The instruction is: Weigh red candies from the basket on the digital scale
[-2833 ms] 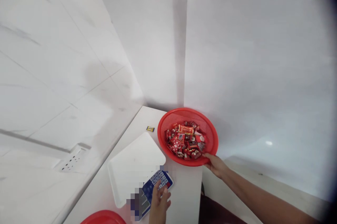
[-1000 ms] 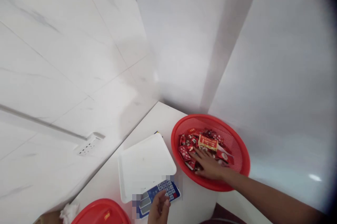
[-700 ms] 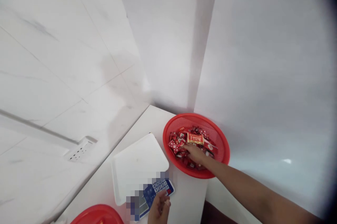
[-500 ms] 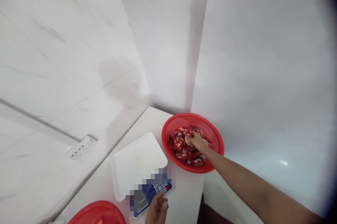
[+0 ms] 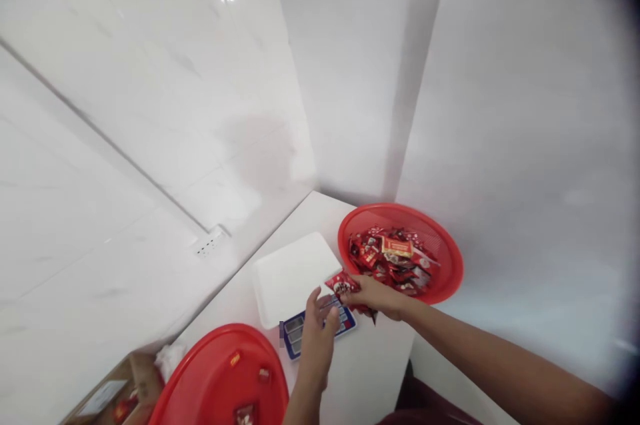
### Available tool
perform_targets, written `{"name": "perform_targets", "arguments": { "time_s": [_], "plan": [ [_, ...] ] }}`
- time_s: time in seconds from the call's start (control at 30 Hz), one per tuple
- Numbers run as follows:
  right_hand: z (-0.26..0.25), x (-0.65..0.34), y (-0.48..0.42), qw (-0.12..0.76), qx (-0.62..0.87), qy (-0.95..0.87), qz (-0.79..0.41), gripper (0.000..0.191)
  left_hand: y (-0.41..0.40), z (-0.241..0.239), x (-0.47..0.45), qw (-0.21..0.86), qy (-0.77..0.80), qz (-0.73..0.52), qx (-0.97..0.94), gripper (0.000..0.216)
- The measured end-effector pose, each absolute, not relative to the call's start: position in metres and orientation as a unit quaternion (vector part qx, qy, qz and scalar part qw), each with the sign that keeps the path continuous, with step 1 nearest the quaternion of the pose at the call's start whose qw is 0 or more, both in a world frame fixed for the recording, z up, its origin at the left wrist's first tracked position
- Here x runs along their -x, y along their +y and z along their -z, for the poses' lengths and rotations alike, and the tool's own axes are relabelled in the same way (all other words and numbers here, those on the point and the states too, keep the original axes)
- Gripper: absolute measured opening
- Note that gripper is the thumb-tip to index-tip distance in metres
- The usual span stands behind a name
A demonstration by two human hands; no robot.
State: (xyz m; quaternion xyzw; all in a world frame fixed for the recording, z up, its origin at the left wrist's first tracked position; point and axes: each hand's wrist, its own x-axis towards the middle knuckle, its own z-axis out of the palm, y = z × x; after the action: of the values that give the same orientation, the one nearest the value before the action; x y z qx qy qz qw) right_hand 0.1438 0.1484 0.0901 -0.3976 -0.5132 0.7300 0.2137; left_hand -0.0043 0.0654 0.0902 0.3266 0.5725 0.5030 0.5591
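My right hand is closed around several small red packets, held above the near left rim of a red mesh basket. That basket holds a heap of similar red wrapped packets. Over the blue keypad of a white-topped weighing scale hovers my left hand, fingers apart and nothing in it. The white pan of the scale is bare. A second red basket at lower left has a few small packets lying in it.
The white table meets a marbled wall on the left and a plain panel on the right. An open cardboard box sits at lower left beside a crumpled white bag. A power strip is on the wall.
My right hand has come out of the mesh basket with red packets, moving left toward the scale. My left hand has risen and opened. The view has shifted, showing more of the second basket.
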Motion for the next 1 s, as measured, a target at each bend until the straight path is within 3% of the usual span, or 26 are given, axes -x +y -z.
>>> {"name": "perform_targets", "arguments": {
  "time_s": [0.13,0.4,0.73,0.8,0.93,1.0],
  "plan": [
    [-0.111,-0.119,0.119,0.179,0.365,-0.602,-0.687,0.026,0.071,-0.098,0.008,0.602,0.521,-0.542,-0.268,0.059],
    [-0.101,-0.116,0.11,0.204,0.372,-0.496,-0.758,0.031,0.055,-0.103,0.027,0.669,0.438,-0.596,-0.075,0.032],
    [-0.077,-0.102,0.123,0.224,0.499,-0.371,-0.751,0.016,0.039,-0.091,0.051,0.63,0.463,-0.623,0.036,0.02],
    [-0.075,-0.094,0.135,0.242,0.491,-0.349,-0.761,0.023,0.035,-0.09,0.051,0.63,0.467,-0.62,0.036,0.019],
    [-0.076,-0.088,0.15,0.275,0.502,-0.328,-0.752,0.062,0.032,-0.088,0.047,0.62,0.473,-0.625,0.031,0.021],
    [-0.074,-0.093,0.146,0.257,0.517,-0.342,-0.741,0.062,0.03,-0.087,0.045,0.619,0.469,-0.63,0.01,0.022]
  ]
}}
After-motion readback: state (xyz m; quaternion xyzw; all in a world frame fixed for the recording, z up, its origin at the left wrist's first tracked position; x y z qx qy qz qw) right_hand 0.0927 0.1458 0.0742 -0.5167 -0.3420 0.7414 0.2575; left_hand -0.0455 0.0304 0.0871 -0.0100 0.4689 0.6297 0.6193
